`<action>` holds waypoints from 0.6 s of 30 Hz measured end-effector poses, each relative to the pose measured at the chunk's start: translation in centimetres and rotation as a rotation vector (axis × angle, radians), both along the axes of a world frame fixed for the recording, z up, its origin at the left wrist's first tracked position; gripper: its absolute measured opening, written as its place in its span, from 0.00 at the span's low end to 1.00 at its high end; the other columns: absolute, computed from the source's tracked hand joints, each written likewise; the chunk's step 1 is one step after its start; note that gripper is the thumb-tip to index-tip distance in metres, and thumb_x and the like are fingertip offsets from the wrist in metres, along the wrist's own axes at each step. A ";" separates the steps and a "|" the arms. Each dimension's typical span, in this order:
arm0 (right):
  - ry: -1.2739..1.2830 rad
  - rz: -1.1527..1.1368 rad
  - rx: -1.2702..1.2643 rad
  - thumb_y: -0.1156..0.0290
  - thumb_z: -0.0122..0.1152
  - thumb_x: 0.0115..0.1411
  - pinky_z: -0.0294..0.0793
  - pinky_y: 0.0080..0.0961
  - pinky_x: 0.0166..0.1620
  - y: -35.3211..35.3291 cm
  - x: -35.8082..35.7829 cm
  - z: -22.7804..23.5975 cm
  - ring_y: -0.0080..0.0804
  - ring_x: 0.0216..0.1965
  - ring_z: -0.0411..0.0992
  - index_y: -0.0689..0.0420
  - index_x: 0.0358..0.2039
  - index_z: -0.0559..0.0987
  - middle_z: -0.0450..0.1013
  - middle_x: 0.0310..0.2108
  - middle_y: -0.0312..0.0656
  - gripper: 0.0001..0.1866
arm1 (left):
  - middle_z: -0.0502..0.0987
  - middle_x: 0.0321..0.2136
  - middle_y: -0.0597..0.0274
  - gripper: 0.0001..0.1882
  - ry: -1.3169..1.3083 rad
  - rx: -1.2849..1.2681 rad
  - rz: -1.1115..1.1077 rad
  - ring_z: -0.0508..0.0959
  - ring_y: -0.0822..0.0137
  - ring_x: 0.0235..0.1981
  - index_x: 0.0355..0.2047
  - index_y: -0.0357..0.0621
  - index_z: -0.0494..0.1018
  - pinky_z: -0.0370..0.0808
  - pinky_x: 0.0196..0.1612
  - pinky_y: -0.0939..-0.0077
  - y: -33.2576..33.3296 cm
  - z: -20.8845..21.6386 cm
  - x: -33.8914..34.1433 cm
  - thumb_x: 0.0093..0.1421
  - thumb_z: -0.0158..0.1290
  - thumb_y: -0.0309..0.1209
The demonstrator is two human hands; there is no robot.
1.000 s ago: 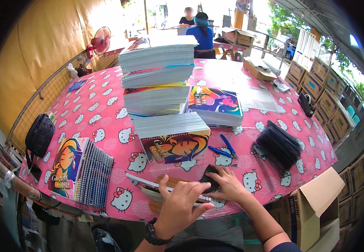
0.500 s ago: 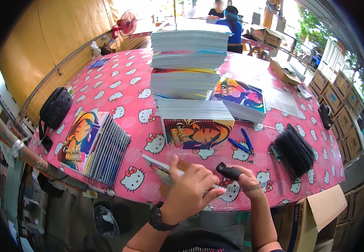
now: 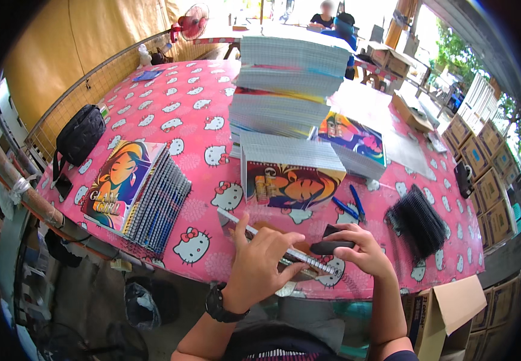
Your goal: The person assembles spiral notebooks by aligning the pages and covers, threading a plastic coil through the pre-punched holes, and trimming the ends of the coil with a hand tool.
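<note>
My left hand (image 3: 263, 256), a black watch on its wrist, is closed round a thin notebook (image 3: 236, 222) tilted on its edge near the front of the table. A dark spiral binding coil (image 3: 323, 266) runs along the notebook's upper edge, and its loose end trails past the right corner. My right hand (image 3: 366, 248) has its fingers bent round a smooth black elongated piece (image 3: 332, 246), whose kind I cannot make out. That piece lies close against the coiled edge. Part of the notebook is hidden behind my left hand.
Tall paper stacks (image 3: 290, 60) rise at the table's middle, with a notebook block (image 3: 296, 186) before them. Bound notebooks (image 3: 128, 186) lie left. Blue pliers (image 3: 349, 207) and a pile of black coils (image 3: 420, 222) lie right. An open carton (image 3: 453, 307) stands by the right front edge.
My right hand has turned, bringing the black piece down beside the notebook's edge. More of the coil now shows along that edge, and its tail hangs below the right hand. The view has shifted slightly.
</note>
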State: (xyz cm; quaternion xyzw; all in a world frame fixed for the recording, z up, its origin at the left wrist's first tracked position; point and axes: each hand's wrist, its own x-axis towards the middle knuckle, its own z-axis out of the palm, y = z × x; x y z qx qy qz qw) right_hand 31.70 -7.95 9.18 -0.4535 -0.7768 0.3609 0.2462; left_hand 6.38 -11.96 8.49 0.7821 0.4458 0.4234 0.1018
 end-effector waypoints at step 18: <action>0.363 0.270 -0.135 0.55 0.61 0.58 0.69 0.34 0.49 0.2 -3.3 2.0 0.36 0.51 0.68 0.63 0.43 0.80 0.74 0.43 0.50 0.23 | 0.58 0.63 0.46 0.54 -0.464 0.092 0.304 0.56 0.52 0.65 0.65 0.43 0.54 0.52 0.65 0.57 1.1 -2.4 -4.7 0.41 0.72 0.39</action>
